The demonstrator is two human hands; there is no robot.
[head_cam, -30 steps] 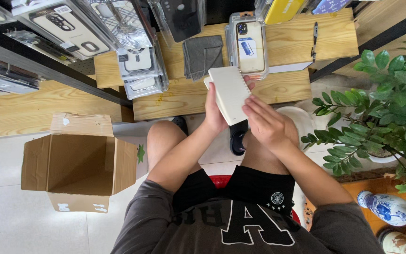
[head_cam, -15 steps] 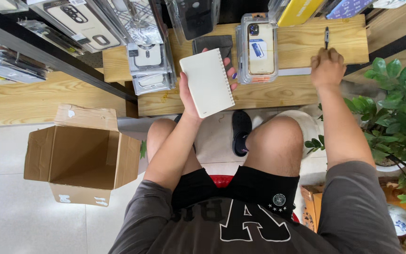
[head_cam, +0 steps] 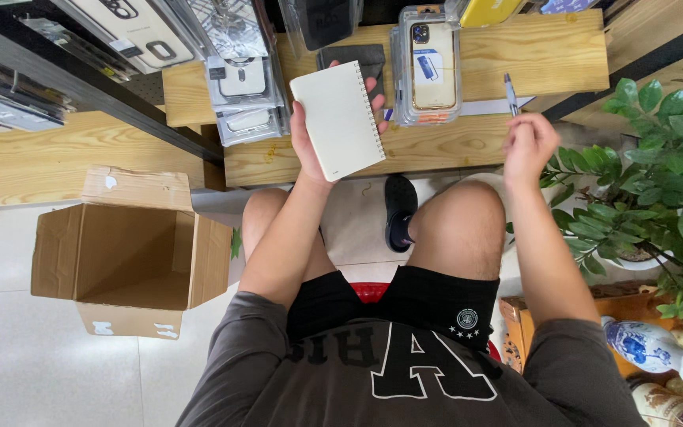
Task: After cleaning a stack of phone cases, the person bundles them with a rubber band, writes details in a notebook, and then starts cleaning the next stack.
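Left hand: grip wrapped around a small spiral-bound notebook, thumb on the near cover, fingertips showing past the far edge by the wire coil. Notebook closed, cream cover, held tilted above the front edge of the wooden bench.

Right hand: grip pinched on a pen, fingers curled tight around the lower barrel; the pen stands nearly upright, its upper end over the bench top. The two hands are well apart.

Edges and room: bare wood shows between the hands along the bench's near edge. Farther back the bench carries clear plastic phone-case packages and a dark flat case, close-packed. A leafy green plant crowds just beside the right forearm. An open cardboard box, flaps up and nothing inside, sits on the white tile floor to the left, well apart from the left arm.

Materials: pale grained wood, glossy rigid plastic, matte corrugated card. A blue-and-white ceramic vase lies lower right.
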